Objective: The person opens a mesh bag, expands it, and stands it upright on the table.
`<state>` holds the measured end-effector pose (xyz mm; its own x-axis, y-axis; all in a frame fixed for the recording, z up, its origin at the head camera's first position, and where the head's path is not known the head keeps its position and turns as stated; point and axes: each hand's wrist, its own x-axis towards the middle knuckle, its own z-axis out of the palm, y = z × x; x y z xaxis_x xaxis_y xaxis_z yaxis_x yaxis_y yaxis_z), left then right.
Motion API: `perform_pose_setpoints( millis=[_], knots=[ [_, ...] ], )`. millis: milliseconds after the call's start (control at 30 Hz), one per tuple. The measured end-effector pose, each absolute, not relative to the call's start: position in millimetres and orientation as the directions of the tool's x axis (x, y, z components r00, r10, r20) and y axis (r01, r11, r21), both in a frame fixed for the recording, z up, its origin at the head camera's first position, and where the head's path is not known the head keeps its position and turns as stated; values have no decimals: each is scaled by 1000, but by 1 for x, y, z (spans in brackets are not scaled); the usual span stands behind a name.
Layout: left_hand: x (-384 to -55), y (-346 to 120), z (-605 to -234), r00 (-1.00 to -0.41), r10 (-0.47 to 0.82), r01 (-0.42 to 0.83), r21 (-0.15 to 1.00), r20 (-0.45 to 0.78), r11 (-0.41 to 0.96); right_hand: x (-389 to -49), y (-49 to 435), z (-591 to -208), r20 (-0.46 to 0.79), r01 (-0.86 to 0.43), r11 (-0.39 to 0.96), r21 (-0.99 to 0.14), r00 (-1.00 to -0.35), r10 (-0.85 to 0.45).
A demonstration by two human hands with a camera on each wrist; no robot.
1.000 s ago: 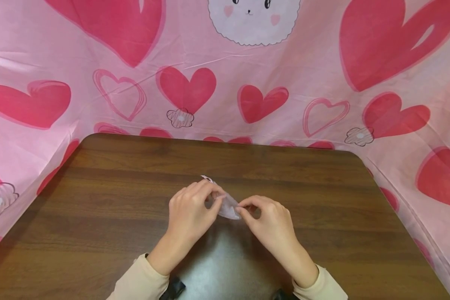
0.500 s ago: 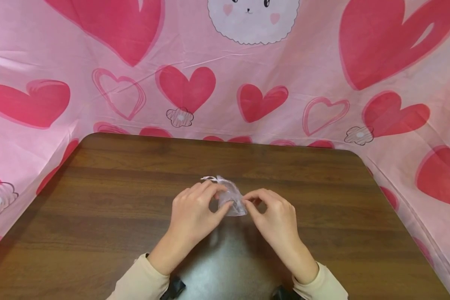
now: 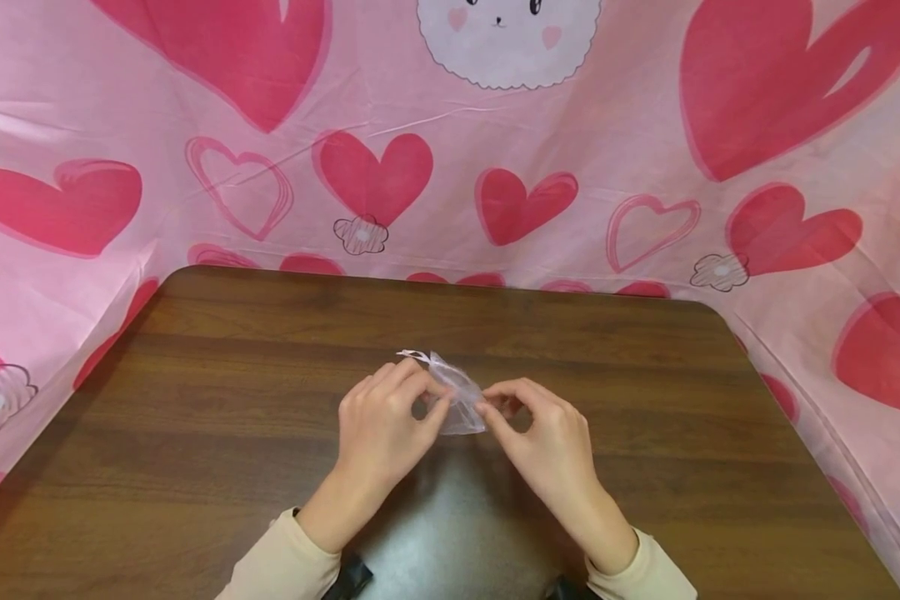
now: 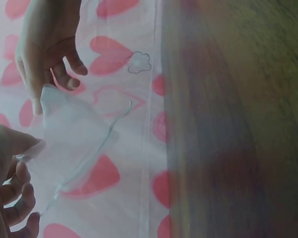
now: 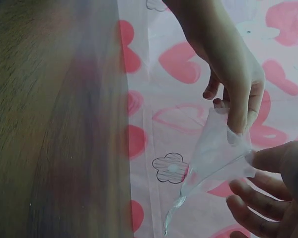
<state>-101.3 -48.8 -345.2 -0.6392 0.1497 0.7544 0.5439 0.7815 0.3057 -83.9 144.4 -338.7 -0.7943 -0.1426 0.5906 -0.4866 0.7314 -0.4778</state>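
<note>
A small sheer white drawstring pouch (image 3: pixel 462 417) is held up between both hands over the middle of the table. My left hand (image 3: pixel 385 410) pinches its left part between thumb and index finger. On the other side, the thumb and index fingertips of my right hand (image 3: pixel 546 427) pinch its right edge. The pouch's white cord (image 3: pixel 412 356) sticks out past the left knuckles. See-through fabric of the pouch (image 4: pixel 74 126) hangs spread and slightly creased in the left wrist view. No contents show through the pouch (image 5: pixel 216 153) in the right wrist view.
A dark brown wooden table (image 3: pixel 217 400) with rounded far corners lies under the hands. Pink cloth (image 3: pixel 450 200) printed with red hearts hangs behind it and along both sides. Black straps (image 3: pixel 348 577) sit near the beige cuffs (image 3: pixel 285 558).
The pouch was narrower and more bunched a second ago; it spreads wider now. The right hand shifted slightly up and right, while the left moved right and then back.
</note>
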Motion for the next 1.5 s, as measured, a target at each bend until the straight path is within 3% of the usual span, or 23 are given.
perform_pose_setpoints(
  millis=[433, 600, 933, 1233, 1500],
  knots=[
    [-98, -49, -343, -643, 76, 538, 378, 762, 753, -78, 138, -337, 515, -387, 780, -493, -852, -98],
    [-98, -47, -345, -641, 79, 537, 373, 763, 756, -80, 141, -337, 557, -404, 778, -481, -826, -85],
    [-98, -47, -347, -733, 152, 474, 338, 663, 813, -86, 150, -338, 663, -456, 760, -463, -747, -45],
    [-97, -43, -349, -753, 215, 497, 323, 622, 805, -84, 146, -340, 658, -511, 746, -426, -741, -132],
    [-96, -41, -350, -741, 200, 497, 323, 641, 805, -82, 144, -341, 640, -506, 739, -444, -757, -134]
  ],
)
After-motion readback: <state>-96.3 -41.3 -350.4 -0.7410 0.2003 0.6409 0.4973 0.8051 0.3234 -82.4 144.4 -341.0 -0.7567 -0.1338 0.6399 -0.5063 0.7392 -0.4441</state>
